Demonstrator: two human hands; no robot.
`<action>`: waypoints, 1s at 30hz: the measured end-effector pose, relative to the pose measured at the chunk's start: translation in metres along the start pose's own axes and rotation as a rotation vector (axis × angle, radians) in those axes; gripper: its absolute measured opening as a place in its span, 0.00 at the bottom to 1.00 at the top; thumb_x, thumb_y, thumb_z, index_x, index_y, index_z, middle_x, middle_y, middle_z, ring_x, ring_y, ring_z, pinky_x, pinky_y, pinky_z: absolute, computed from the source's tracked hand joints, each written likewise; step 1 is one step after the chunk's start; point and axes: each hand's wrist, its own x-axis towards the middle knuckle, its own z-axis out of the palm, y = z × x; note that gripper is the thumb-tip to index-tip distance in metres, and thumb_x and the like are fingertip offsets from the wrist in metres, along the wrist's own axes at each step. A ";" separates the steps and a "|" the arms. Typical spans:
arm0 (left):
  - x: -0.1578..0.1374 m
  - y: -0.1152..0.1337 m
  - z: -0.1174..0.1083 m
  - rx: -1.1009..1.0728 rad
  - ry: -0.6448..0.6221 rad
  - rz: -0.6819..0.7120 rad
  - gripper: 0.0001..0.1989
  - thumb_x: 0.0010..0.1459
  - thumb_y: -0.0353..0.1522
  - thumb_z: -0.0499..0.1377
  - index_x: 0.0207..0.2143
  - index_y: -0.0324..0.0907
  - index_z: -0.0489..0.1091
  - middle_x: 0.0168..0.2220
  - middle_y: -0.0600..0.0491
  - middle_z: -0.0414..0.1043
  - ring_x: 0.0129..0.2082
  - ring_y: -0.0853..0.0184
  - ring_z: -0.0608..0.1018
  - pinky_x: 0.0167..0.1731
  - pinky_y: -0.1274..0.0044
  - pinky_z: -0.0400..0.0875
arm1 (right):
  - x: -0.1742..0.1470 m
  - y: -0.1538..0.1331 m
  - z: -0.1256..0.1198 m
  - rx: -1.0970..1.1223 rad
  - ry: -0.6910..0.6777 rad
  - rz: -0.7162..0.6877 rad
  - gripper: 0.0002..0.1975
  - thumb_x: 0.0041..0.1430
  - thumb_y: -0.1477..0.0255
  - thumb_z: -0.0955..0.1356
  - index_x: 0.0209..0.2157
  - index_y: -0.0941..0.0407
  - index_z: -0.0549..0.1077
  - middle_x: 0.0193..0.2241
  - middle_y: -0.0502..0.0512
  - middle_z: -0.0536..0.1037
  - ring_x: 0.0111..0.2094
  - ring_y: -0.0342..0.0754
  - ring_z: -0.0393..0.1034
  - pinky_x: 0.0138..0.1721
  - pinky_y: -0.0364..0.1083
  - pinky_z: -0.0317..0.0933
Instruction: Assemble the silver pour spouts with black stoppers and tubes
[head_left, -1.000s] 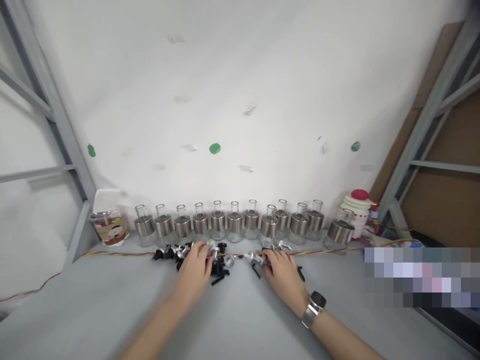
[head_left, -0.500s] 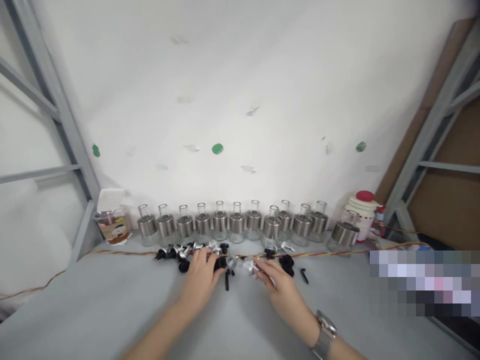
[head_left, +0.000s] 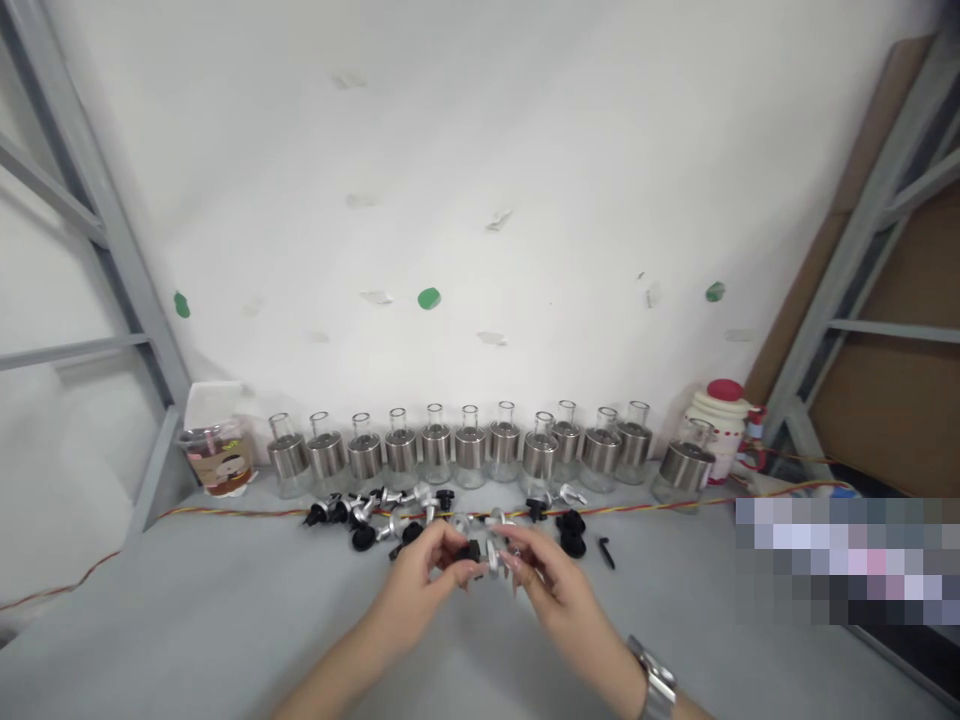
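My left hand point(head_left: 424, 575) pinches a small black part point(head_left: 470, 551) between thumb and fingers. Close beside it, my right hand point(head_left: 551, 575) grips a small silvery part point(head_left: 493, 557) by its end. The two parts are side by side; whether they touch I cannot tell. Behind the hands lie loose silver spout-like pieces point(head_left: 390, 525) and black caps point(head_left: 364, 538), some of them hidden by my left fingers. More black round caps point(head_left: 572, 540) and a short black stick point(head_left: 606, 552) rest to the right of my right hand.
Glass bottles with metal sleeves point(head_left: 470, 445) stand in a row along the white wall. A cup in a brown sleeve point(head_left: 220, 462) is at the left end, a cream jar with a red lid point(head_left: 718, 430) at the right. A red-yellow cable point(head_left: 645, 508) crosses the grey table point(head_left: 187, 610).
My left hand has lifted a black part from the pile and moved right. My right hand has shifted slightly nearer me with the silvery part, so the hands are closer together.
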 end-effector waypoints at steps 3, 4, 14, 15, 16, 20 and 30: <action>0.000 -0.005 0.002 -0.071 -0.026 -0.054 0.10 0.50 0.37 0.57 0.27 0.41 0.59 0.21 0.60 0.61 0.21 0.73 0.67 0.23 0.81 0.62 | -0.005 -0.002 0.002 -0.018 0.014 0.008 0.10 0.58 0.71 0.60 0.42 0.53 0.66 0.29 0.52 0.70 0.30 0.45 0.66 0.33 0.44 0.62; 0.000 -0.007 0.004 -0.070 -0.037 -0.074 0.11 0.52 0.38 0.55 0.27 0.41 0.59 0.19 0.61 0.61 0.20 0.73 0.66 0.21 0.81 0.61 | -0.007 -0.002 0.003 -0.018 0.021 0.013 0.09 0.58 0.71 0.60 0.41 0.53 0.65 0.29 0.52 0.70 0.30 0.45 0.66 0.33 0.43 0.62; -0.012 -0.008 0.021 -0.091 0.126 -0.242 0.23 0.55 0.49 0.42 0.21 0.41 0.61 0.11 0.62 0.54 0.13 0.73 0.60 0.15 0.81 0.55 | -0.013 -0.015 0.001 -0.303 -0.146 -0.292 0.07 0.58 0.75 0.60 0.38 0.53 0.65 0.30 0.54 0.71 0.31 0.47 0.65 0.33 0.44 0.62; -0.013 -0.006 0.020 -0.082 0.145 -0.240 0.23 0.55 0.49 0.42 0.21 0.41 0.61 0.11 0.62 0.55 0.14 0.73 0.61 0.16 0.81 0.56 | -0.013 -0.015 0.001 -0.302 -0.132 -0.236 0.08 0.58 0.75 0.60 0.39 0.53 0.65 0.30 0.54 0.71 0.32 0.47 0.66 0.33 0.44 0.62; -0.013 -0.004 0.019 -0.071 0.157 -0.230 0.23 0.55 0.49 0.42 0.22 0.41 0.61 0.11 0.62 0.55 0.14 0.73 0.61 0.16 0.81 0.56 | -0.012 -0.015 0.002 -0.286 -0.128 -0.188 0.08 0.58 0.74 0.61 0.39 0.53 0.66 0.31 0.54 0.71 0.32 0.46 0.66 0.34 0.44 0.62; -0.015 -0.003 0.014 0.000 0.174 -0.140 0.23 0.55 0.49 0.41 0.23 0.41 0.61 0.12 0.62 0.55 0.14 0.73 0.61 0.16 0.81 0.56 | -0.010 -0.013 0.007 -0.087 -0.185 -0.024 0.06 0.59 0.70 0.60 0.34 0.54 0.67 0.28 0.51 0.72 0.31 0.45 0.67 0.34 0.42 0.61; -0.018 0.000 0.018 0.068 0.177 -0.062 0.21 0.58 0.44 0.42 0.20 0.42 0.59 0.12 0.61 0.54 0.14 0.72 0.63 0.19 0.81 0.58 | -0.011 -0.020 0.001 -0.172 -0.153 -0.127 0.07 0.59 0.73 0.58 0.33 0.55 0.67 0.26 0.52 0.69 0.30 0.45 0.64 0.33 0.44 0.60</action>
